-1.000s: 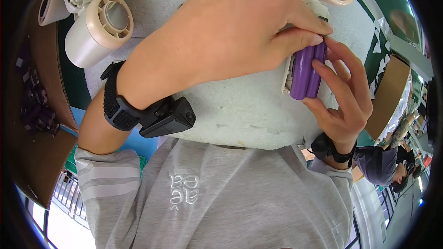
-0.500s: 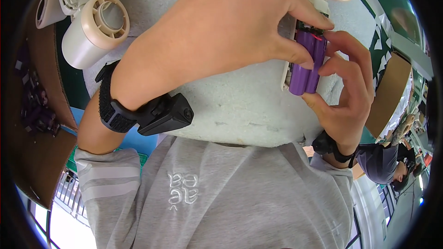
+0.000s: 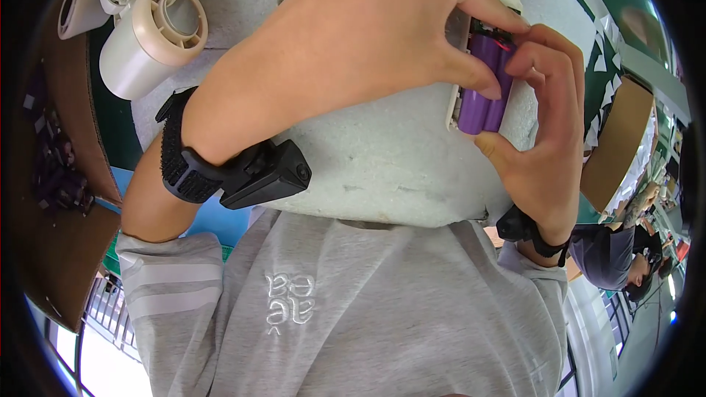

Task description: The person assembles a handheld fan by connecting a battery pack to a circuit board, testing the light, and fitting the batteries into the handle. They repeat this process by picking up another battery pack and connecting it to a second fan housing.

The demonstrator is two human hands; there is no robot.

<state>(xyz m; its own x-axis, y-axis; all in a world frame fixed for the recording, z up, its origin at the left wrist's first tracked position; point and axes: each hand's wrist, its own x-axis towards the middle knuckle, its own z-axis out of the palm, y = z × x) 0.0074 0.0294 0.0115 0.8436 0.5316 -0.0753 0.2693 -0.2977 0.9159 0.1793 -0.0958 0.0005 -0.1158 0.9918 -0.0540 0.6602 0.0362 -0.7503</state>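
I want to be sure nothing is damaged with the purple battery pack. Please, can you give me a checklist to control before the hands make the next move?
1. Purple battery pack held by both hands: ok; left hand grips from above, right hand supports its side and lower end.
2. Pack lying against the white housing piece: ok, though whether it is fully seated cannot be told.
3. Red wire at the top end free of pinching: cannot tell; fingertips cover most of it.
4. Support under the work: ok; the grey foam pad lies beneath.
5. Cream fan barrel out of the way: ok; it lies apart at upper left.
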